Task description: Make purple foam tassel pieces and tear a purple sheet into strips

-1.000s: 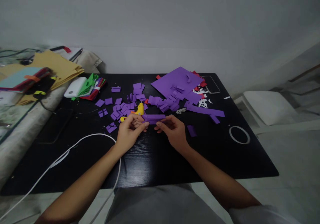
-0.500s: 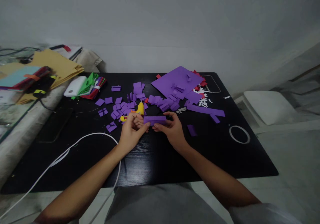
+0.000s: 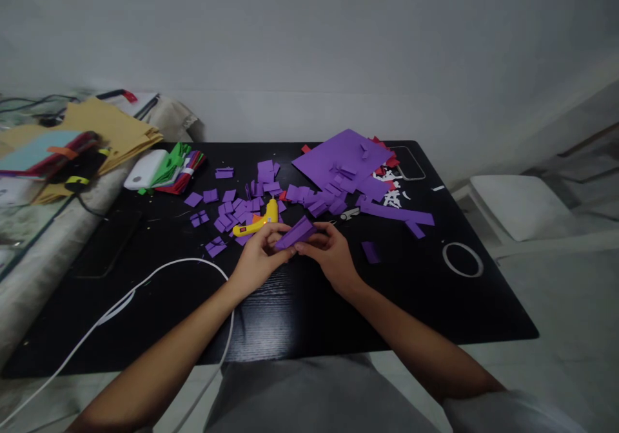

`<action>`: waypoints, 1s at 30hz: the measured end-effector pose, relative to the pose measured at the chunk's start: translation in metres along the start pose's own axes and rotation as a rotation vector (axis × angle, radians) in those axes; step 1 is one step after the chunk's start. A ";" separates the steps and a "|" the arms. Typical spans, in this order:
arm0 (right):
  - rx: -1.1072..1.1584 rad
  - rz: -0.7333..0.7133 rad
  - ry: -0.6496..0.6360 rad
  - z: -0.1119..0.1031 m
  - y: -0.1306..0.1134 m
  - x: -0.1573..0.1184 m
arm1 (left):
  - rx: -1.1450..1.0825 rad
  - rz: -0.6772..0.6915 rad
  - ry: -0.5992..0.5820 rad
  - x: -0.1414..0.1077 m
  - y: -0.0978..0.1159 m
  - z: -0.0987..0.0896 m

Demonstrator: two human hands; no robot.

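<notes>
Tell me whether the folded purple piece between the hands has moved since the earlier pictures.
Yes. The purple piece has turned against the far edge of the black table: roughly parallel before, now slanting, right end nearer that edge.

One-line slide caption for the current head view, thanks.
Head view: left hand and right hand hold a folded purple piece beside a yellow glue gun on a black table.

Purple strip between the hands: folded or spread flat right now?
Folded. The purple strip, held by the left hand and right hand, shows a lengthwise crease with two faces at an angle.
</notes>
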State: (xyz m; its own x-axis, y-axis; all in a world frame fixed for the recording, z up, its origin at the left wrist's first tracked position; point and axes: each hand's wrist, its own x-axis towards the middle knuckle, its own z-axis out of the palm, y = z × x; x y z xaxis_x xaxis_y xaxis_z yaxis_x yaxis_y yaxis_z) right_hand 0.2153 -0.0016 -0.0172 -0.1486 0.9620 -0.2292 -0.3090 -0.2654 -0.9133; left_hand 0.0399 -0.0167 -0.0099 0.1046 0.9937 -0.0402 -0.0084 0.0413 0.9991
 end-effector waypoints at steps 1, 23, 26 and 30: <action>-0.004 0.003 0.002 0.000 0.001 0.000 | 0.010 -0.007 0.001 0.000 0.000 0.000; 0.048 -0.101 0.141 -0.006 -0.010 0.010 | 0.027 -0.189 -0.183 0.003 0.003 -0.003; 0.037 -0.101 0.142 -0.007 -0.009 0.011 | 0.047 -0.183 -0.221 0.001 0.004 -0.004; 0.010 -0.121 0.143 -0.007 -0.010 0.011 | 0.027 -0.123 -0.269 0.000 0.006 -0.007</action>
State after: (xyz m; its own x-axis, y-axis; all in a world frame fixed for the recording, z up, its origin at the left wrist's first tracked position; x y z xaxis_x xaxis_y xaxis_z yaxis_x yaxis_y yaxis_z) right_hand 0.2234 0.0116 -0.0128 0.0251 0.9861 -0.1644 -0.3261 -0.1474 -0.9338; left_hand 0.0330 -0.0155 -0.0041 0.3632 0.9179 -0.1599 0.0469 0.1533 0.9871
